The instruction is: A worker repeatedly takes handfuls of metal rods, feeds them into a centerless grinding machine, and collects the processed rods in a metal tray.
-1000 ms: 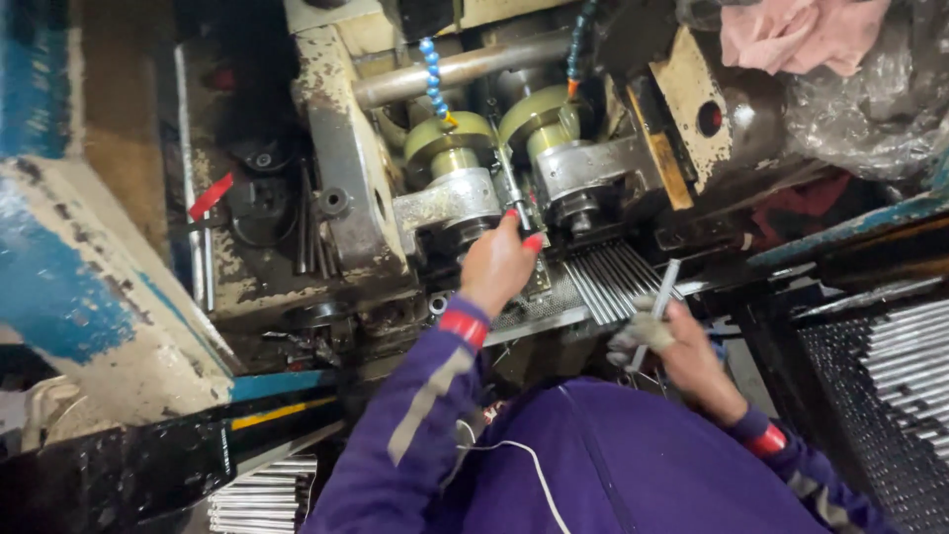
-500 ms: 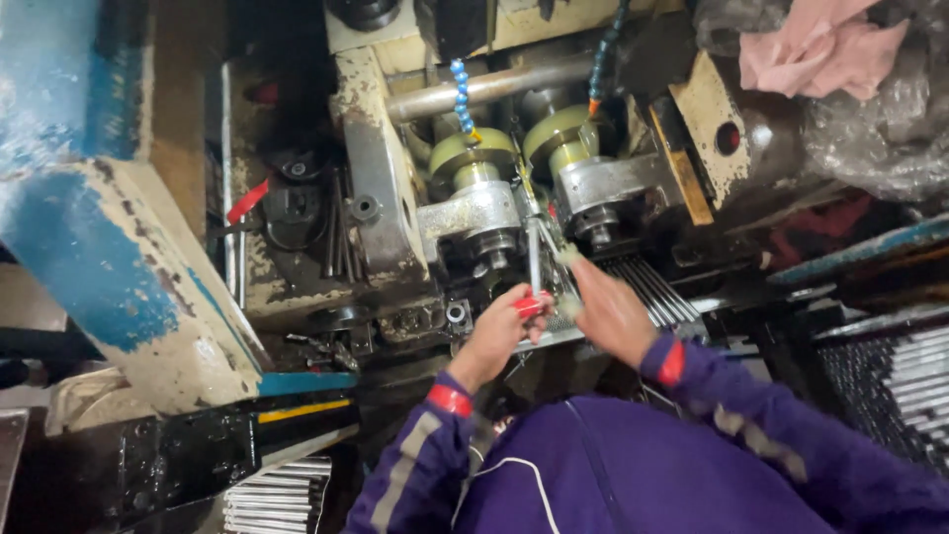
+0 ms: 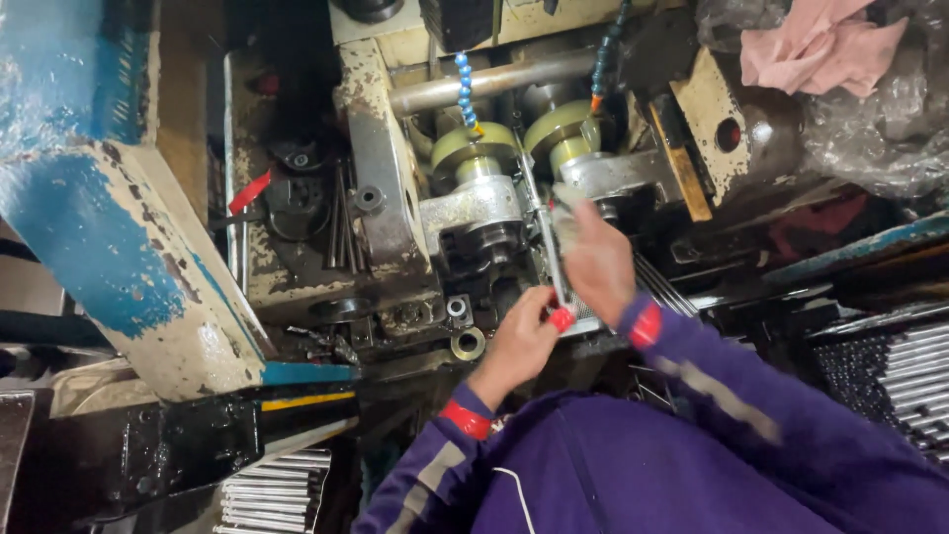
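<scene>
My left hand grips the near end of a thin metal rod, a red-tipped finger pinching it. My right hand is closed around the same rod a little farther along, just in front of the machine. The rod points up between two yellowish rollers of a worn cream-coloured machine. Both arms wear purple sleeves with red cuffs. The far end of the rod is hidden between the rollers.
A blue and cream painted machine part fills the left. Bundles of metal rods lie at the right and at the bottom left. A pink rag rests at the top right. Blue segmented coolant hoses hang over the rollers.
My right hand came from the rod pile at the right to the rod by the rollers. My left hand drew back toward me along the rod. The view shifted right.
</scene>
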